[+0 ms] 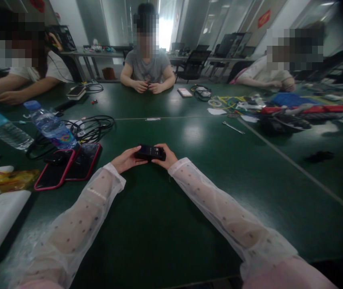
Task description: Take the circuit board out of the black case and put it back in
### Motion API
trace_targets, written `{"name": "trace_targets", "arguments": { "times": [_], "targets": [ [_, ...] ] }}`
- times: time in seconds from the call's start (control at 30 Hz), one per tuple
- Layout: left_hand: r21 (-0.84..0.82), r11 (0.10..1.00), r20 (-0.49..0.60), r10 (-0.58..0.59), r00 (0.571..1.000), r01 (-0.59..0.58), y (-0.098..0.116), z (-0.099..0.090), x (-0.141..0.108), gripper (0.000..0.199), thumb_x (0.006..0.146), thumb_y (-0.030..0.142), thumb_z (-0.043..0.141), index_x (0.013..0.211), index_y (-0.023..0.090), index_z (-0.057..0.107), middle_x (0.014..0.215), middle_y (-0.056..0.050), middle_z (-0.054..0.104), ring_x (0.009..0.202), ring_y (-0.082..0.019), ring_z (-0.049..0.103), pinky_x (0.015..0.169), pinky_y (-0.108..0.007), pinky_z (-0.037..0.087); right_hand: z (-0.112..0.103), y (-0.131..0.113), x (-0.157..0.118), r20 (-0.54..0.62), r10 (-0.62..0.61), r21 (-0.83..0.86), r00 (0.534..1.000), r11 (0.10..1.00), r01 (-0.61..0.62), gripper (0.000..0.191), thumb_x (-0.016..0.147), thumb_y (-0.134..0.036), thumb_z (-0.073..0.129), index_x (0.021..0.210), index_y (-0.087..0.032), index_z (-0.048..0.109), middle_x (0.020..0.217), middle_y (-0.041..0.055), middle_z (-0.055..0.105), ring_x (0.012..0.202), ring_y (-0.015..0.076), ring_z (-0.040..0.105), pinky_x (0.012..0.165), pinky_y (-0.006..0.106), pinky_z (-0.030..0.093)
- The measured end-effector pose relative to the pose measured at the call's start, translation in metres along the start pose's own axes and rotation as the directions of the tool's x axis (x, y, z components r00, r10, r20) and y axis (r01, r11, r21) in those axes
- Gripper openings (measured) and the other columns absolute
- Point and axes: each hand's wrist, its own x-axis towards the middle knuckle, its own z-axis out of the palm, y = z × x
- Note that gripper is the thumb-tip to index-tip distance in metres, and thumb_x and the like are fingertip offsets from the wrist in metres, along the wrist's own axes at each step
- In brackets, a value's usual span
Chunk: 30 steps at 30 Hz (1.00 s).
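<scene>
Between my two hands is a small black box-shaped device (pixel 149 153) with tiny white markings on its face. My left hand (pixel 127 159) grips its left end, thumb along the top edge and fingers beneath. The right end is held by my right hand (pixel 167 156), its fingers curled round the corner. The device is at or just above the green table (pixel 159 224); I cannot tell whether it touches. Sheer white dotted sleeves cover both my forearms.
Two red-edged phones (pixel 85 162), a water bottle (pixel 51 126), black cables (pixel 99 125) and a white power bank (pixel 1 224) lie left. A wrench (pixel 233 127) and piled cables and tools (pixel 297 112) are right. A person (pixel 147 68) sits opposite; others sit at both sides.
</scene>
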Motion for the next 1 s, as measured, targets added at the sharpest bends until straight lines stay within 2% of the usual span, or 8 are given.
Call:
{"name": "trace_targets", "arguments": {
  "times": [0.37, 1.0],
  "targets": [
    [-0.008, 1.000, -0.013, 0.007, 1.000, -0.007, 0.0011, 0.0039, -0.0028, 0.038, 0.084, 0.026, 0.068, 0.117, 0.011, 0.058, 0.119, -0.019, 0.063, 0.113, -0.029, 0.061, 0.100, -0.046, 0.049, -0.0001, 0.0007, 0.0008, 0.002, -0.020, 0.036, 1.000, 0.999, 0.020, 0.054, 0.069, -0.025, 0.076, 0.115, -0.023, 0.048, 0.115, 0.0073, 0.061, 0.105, 0.0231, 0.061, 0.092, 0.042, 0.048],
    [0.002, 1.000, -0.015, 0.022, 1.000, -0.022, -0.0004, 0.0006, 0.0006, 0.037, 0.083, 0.023, 0.068, 0.116, 0.010, 0.059, 0.116, -0.019, 0.065, 0.109, -0.029, 0.063, 0.093, -0.043, 0.054, -0.0007, 0.0021, 0.0005, 0.018, -0.018, 0.031, 1.000, 0.999, 0.017, 0.056, 0.069, -0.025, 0.076, 0.116, -0.024, 0.047, 0.116, 0.0068, 0.060, 0.109, 0.0242, 0.060, 0.093, 0.045, 0.048]
  ]
}}
